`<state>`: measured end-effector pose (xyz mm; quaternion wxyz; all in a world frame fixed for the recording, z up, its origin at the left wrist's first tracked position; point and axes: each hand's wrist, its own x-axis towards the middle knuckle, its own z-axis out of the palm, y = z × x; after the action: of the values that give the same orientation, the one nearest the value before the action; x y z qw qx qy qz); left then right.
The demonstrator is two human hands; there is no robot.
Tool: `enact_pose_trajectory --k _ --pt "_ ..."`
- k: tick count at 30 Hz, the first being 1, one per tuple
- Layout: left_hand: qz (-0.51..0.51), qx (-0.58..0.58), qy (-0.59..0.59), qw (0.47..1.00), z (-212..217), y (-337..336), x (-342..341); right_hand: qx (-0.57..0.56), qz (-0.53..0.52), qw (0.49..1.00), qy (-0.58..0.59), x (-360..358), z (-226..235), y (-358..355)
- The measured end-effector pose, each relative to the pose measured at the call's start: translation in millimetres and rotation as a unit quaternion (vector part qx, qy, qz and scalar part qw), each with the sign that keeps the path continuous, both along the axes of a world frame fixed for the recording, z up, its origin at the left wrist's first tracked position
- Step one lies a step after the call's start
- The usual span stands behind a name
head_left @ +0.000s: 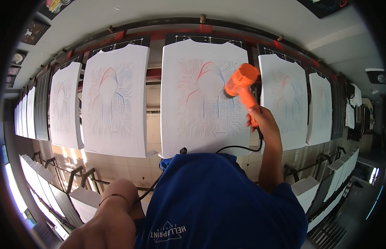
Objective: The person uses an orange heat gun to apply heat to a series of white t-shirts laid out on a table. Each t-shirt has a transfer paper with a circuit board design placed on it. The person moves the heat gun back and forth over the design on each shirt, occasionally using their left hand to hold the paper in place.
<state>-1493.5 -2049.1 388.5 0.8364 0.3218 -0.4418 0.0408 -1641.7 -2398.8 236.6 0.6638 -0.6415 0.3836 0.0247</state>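
Note:
My right hand (263, 121) is wrapped around the handle of an orange hair dryer (242, 81). Its dark nozzle points down and leftward at a white T-shirt (173, 91) stretched over a board in front of me. A hooded figure (209, 93) in faint red and blue, with circuit-like lines around it, is printed on that shirt. From the handle a black cord (238, 147) curves across the shirt's lower edge toward my body. My left hand (123, 187) is low at the left, past a thin bracelet, near another stretch of cord; its fingers are hidden.
More white shirts with the same print lie on boards to the left (114, 139) and right (280, 137). A dark rail (176, 25) runs behind them. Below, metal brackets (78, 176) and a second row of boards (87, 199) flank me over a tiled floor (135, 172).

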Motion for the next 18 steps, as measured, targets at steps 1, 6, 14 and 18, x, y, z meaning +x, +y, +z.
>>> enact_pose_trajectory --k 1,6,14,18 --pt "0.002 0.002 0.001 1.0 -0.5 2.2 -0.2 -0.01 -0.018 1.0 0.011 -6.3 0.1 -1.7" --pt "0.008 0.02 0.014 1.0 -3.4 19.9 -0.8 -0.041 -0.071 0.996 0.024 -17.8 7.6 2.5" --pt "-0.03 0.316 0.154 0.936 -87.8 26.7 10.7 -0.03 -0.069 0.997 0.017 -32.0 1.7 11.1" --pt "-0.235 0.481 0.173 0.827 -140.3 18.0 -18.3 -0.017 -0.076 0.997 0.024 -40.0 7.8 16.3"
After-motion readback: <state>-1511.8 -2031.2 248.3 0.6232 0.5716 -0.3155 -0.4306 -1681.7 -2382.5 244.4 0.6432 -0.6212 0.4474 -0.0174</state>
